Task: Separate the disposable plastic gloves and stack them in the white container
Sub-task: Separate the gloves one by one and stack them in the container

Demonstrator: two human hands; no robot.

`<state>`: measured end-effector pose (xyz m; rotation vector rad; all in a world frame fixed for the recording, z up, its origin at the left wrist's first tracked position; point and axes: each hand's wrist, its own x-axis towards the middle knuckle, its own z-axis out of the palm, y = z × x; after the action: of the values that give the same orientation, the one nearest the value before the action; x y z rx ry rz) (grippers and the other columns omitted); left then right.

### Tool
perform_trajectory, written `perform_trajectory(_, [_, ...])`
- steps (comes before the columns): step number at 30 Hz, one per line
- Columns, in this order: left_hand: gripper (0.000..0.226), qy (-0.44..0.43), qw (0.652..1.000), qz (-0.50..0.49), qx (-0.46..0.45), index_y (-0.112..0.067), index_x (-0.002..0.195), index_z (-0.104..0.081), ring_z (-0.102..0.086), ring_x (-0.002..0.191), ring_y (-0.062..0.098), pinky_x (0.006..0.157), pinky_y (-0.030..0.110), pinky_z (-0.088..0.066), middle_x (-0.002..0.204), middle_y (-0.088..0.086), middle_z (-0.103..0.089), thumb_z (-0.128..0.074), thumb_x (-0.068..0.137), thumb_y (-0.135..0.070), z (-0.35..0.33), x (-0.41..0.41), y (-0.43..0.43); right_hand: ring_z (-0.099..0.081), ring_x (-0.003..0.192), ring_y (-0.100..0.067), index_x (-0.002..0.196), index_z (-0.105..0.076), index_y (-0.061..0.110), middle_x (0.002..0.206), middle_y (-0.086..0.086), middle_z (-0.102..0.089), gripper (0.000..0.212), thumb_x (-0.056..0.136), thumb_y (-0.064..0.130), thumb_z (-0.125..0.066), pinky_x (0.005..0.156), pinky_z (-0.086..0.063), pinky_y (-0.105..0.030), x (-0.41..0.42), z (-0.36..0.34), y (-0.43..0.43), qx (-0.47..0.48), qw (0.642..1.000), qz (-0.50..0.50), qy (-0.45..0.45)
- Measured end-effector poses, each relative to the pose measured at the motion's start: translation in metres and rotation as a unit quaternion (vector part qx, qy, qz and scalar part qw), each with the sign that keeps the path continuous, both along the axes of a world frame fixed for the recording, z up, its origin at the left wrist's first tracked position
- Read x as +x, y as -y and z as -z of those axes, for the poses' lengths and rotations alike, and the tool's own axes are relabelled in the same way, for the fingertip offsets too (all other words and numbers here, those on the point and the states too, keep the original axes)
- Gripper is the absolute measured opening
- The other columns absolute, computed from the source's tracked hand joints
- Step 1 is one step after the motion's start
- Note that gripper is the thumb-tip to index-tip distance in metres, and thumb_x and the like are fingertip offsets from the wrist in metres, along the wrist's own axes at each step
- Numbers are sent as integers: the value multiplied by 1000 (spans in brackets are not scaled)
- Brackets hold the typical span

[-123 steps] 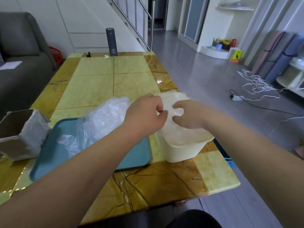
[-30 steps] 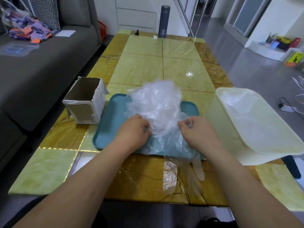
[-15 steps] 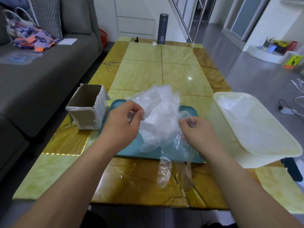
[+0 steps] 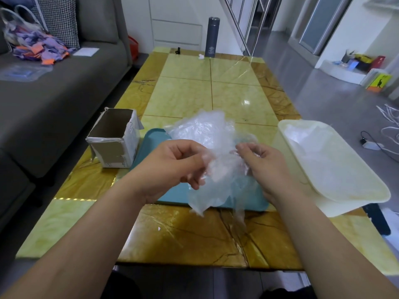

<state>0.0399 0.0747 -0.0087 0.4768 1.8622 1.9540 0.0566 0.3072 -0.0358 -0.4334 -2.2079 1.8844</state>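
A crumpled heap of clear plastic gloves point(image 4: 203, 130) lies on a teal tray point(image 4: 151, 143) in the middle of the table. My left hand point(image 4: 172, 167) and my right hand point(image 4: 265, 167) are raised above the tray's near half. Both pinch the top of one thin clear glove point(image 4: 216, 184), which hangs between them with its lower end over the tray's front edge. The white container point(image 4: 336, 197) stands to the right of the tray at the table's right edge, with clear gloves lying flat inside it.
An open cardboard box point(image 4: 114, 141) stands left of the tray. A dark flask point(image 4: 212, 37) is at the table's far end. A grey sofa runs along the left; cables lie on the floor to the right.
Both hands lifted from the heap on the tray, drawing one glove up with them. They have come closer together, and the glove now hangs higher between them.
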Motion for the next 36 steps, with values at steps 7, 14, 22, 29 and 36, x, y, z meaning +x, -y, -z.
perform_trajectory(7, [41,-7,994,-74,-84,-7,75,-62,-35,47,13,44,23,-29,57,2,-41,-85,77,-41,0,3,-9,-76,78,-17,112,-76,2,93,-10,-80,24,99,21,-69,70,-61,-30,5,-10,7,-59,987,-151,17])
perform_trajectory(14, [50,-107,960,-171,-195,-13,68,-49,-33,49,8,46,17,-31,57,-7,-37,-88,81,-42,22,-2,-18,-76,101,-36,117,-78,14,111,-16,-78,53,107,55,-45,89,-51,-47,8,-1,24,-114,954,-238,140])
perform_trajectory(22, [33,-9,992,-89,-85,-12,73,-64,-39,54,13,51,22,-35,59,-4,-51,-79,92,-34,26,-11,-14,-65,118,-41,133,-68,1,133,-29,-65,97,91,82,-32,99,-54,-47,6,3,22,-242,908,-297,167])
perform_trajectory(29, [35,-7,984,-161,-71,2,81,-65,-50,52,12,51,18,-42,62,7,-61,-79,93,-28,38,-12,-25,-70,97,-35,119,-66,-12,111,-26,-74,50,83,18,-82,82,-60,-38,6,17,27,-190,948,-231,113])
perform_trajectory(36, [19,-39,964,-200,-169,-10,91,-77,-62,59,7,54,18,-50,81,9,-76,-87,85,-25,42,-35,14,-74,75,-23,101,-75,-3,90,-17,-76,17,95,13,-71,72,-63,-33,1,19,16,-222,954,-143,143])
